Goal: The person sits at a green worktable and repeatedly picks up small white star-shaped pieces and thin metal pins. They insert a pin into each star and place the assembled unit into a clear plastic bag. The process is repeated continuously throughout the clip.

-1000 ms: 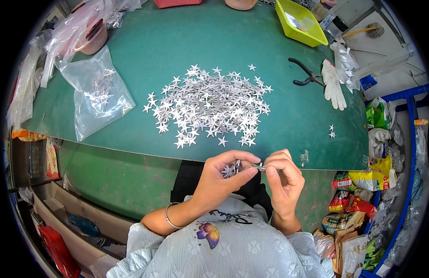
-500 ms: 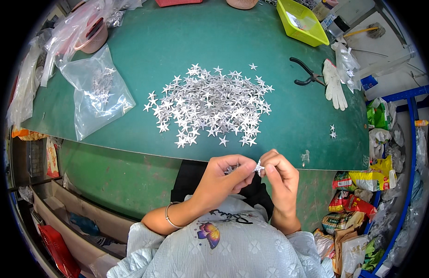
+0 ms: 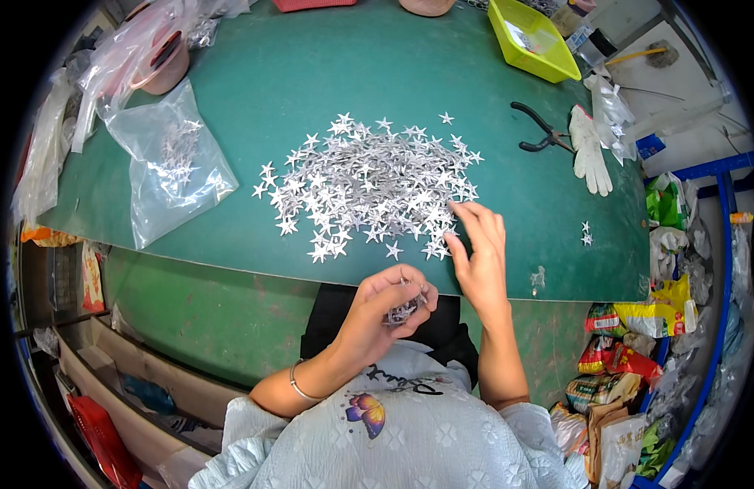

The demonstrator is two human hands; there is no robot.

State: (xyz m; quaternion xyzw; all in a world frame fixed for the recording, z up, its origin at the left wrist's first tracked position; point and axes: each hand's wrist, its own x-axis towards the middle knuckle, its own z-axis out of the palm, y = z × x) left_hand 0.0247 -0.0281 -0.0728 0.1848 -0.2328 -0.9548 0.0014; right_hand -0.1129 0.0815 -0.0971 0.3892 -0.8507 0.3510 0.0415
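Bag (image 3: 177, 213) at ten o'clock, silver stars (image 3: 181, 148) inside. Left hand (image 3: 377, 303) curled round more; right hand (image 3: 481, 265) half-open, empty, by pile (image 3: 369, 183).

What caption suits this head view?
Left hand cupping silvery stars, right hand at the edge of a star pile on a green table.

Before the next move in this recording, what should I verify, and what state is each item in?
1. Left hand holding silver stars: ok, cupped around several.
2. Exact count in that hand: cannot tell, its fingers cover some.
3. Right hand at the star pile: ok, thumb and index finger apart by the right edge.
4. That hand touching a star: cannot tell.
5. Pliers clear of both hands: ok, beside the white glove.
6. All stars in one pile: not ok, a small cluster lies apart at right.
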